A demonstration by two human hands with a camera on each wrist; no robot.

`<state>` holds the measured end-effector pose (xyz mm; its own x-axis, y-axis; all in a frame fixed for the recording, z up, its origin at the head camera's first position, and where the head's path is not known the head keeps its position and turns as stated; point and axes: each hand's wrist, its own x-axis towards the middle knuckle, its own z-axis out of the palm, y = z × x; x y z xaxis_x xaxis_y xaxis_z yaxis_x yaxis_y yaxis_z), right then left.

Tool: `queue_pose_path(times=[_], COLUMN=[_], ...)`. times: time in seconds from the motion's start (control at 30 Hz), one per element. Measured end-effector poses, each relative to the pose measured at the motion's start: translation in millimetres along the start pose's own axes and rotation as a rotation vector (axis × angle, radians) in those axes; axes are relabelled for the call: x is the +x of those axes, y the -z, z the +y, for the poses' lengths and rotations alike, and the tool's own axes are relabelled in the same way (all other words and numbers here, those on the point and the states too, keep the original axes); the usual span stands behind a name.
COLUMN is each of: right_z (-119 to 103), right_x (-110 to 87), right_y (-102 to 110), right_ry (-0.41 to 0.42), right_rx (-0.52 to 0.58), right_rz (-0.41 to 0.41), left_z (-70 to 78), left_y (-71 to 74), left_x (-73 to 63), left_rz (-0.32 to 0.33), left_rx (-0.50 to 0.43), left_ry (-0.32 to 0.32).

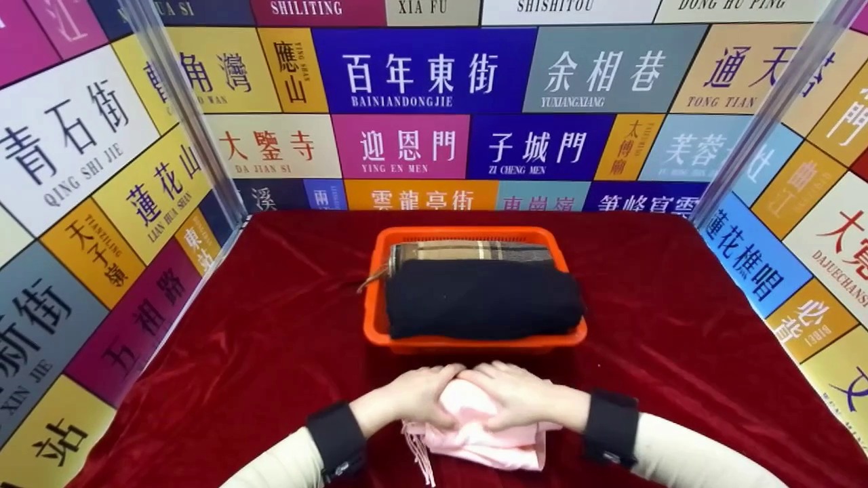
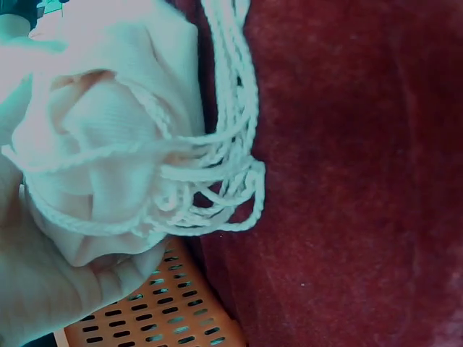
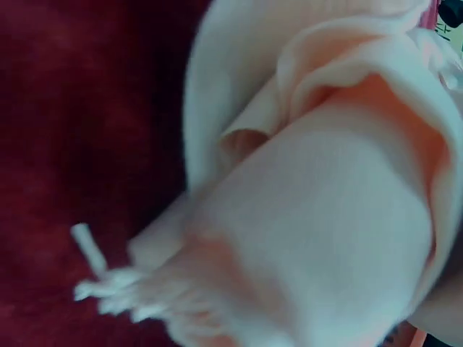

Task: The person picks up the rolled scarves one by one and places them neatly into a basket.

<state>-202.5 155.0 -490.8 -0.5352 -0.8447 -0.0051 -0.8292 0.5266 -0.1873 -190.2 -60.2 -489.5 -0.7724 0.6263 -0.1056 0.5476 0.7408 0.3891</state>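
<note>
A pale pink scarf [image 1: 488,444] with a twisted fringe lies on the red cloth, its far part bunched into a thick roll. My left hand [image 1: 424,396] grips the left end of the roll, fingers over its far side and thumb on the near side. From the other end my right hand [image 1: 519,396] holds it the same way, and the fingertips of both hands nearly meet. Loose fringe cords [image 2: 231,144] hang from the roll's end in the left wrist view. In the right wrist view, folded layers of the scarf [image 3: 318,217] hide most of the hand.
Just beyond my hands stands an orange plastic basket [image 1: 475,349] with slotted walls. A rolled dark navy cloth [image 1: 485,298] lies in it, in front of a plaid fabric [image 1: 475,251] with fringe. Printed sign panels [image 1: 427,71] wall in the red velvet-covered table [image 1: 271,325].
</note>
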Motion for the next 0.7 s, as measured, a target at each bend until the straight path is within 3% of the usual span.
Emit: queue_pose_path(times=[0.1, 0.23, 0.4, 0.6, 0.7], right_z=[3.9, 7.9, 9.5, 6.2, 9.7], right_x=[-13.0, -29.2, -43.7, -48.0, -45.1], right_y=[-0.4, -3.8, -13.0, -12.5, -2.1], right_ry=[-0.025, -0.085, -0.165, -0.172, -0.142], right_rx=[0.019, 0.053, 0.14, 0.218, 0.31], right_rz=[-0.056, -0.09, -0.117, -0.181, -0.231], left_z=[-0.5, -3.0, -6.3, -6.2, -5.5], left_y=[-2.0, -9.2, -23.3, -32.2, -29.6], left_x=[-3.5, -10.3, -19.3, -25.6, -24.2], left_rz=[-0.004, 0.016, 0.092, 0.119, 0.107], left_rx=[0.028, 0.108, 0.213, 0.256, 0.2], left_ry=[-0.042, -0.15, -0.251, -0.29, -0.278])
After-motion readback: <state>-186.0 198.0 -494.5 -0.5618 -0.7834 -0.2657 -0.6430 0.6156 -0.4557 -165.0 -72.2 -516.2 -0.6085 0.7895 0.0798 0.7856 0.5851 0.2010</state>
